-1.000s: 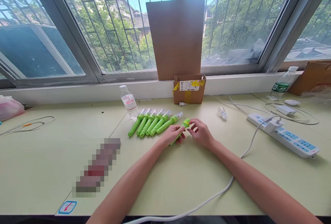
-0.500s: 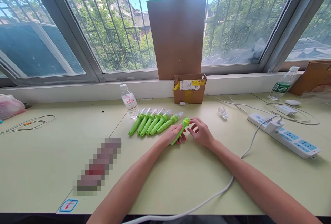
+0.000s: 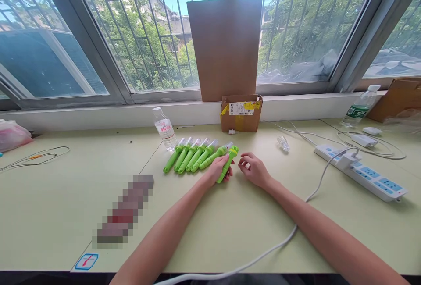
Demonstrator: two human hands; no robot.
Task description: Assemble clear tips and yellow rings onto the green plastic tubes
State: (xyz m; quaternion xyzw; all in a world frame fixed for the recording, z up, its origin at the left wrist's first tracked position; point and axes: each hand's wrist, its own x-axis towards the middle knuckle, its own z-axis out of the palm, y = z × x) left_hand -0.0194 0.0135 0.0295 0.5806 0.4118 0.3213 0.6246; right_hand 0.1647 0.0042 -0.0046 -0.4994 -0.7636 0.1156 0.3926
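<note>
My left hand (image 3: pixel 219 170) is closed around a green flashlight-shaped handle (image 3: pixel 227 164), its ribbed wider head pointing up and away from me. No clear tip shows on this one. Just to the right, my right hand (image 3: pixel 255 170) hovers with loosely bent fingers, apart from the handle; I see nothing in it. Beside my left hand lies a row of several similar green handles with clear tips (image 3: pixel 189 157), the nearest partly behind that hand. A loose clear plastic piece (image 3: pixel 283 144) rests on the table further right.
A small cardboard box (image 3: pixel 241 114) stands at the back, a tiny white piece (image 3: pixel 233 132) before it. One water bottle (image 3: pixel 165 129) is behind the row, another (image 3: pixel 360 106) far right. A white power strip (image 3: pixel 362 173) lies right; its cable (image 3: pixel 286 241) runs under my right forearm.
My right hand has come away from the handle's head, leaving a gap. The left hand has shifted slightly left with the handle.
</note>
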